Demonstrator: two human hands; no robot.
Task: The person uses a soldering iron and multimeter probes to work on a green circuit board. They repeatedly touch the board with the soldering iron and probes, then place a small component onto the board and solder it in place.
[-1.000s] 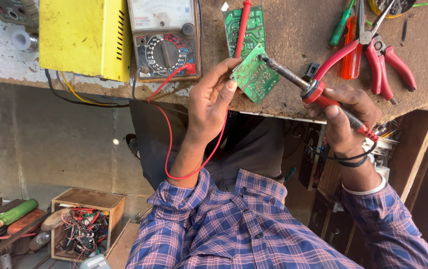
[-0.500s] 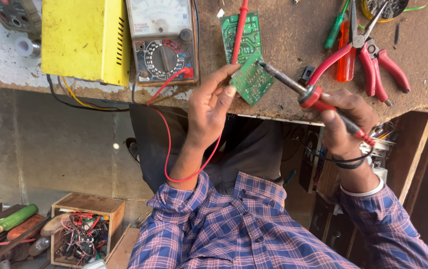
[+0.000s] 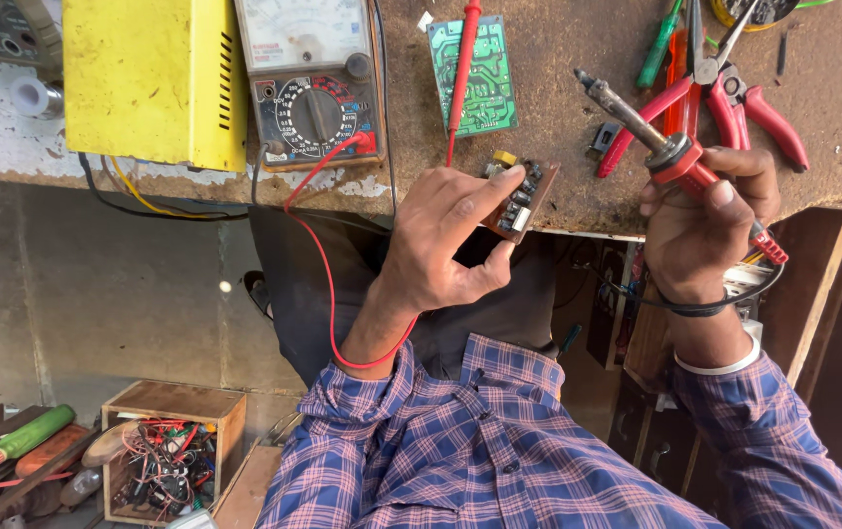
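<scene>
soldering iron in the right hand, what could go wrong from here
1. The soldering iron in the right hand points its tip over the red pliers and screwdrivers; a hot tip could scorch their handles.
2. The left hand pinches the small circuit board at the bench edge; it could slip and fall.
3. The red test lead loops around the left wrist and might snag, dragging the multimeter.

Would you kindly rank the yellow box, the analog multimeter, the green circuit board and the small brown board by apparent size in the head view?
1. yellow box
2. analog multimeter
3. green circuit board
4. small brown board, held in the left hand and partly hidden by its fingers, so less certain.
</scene>
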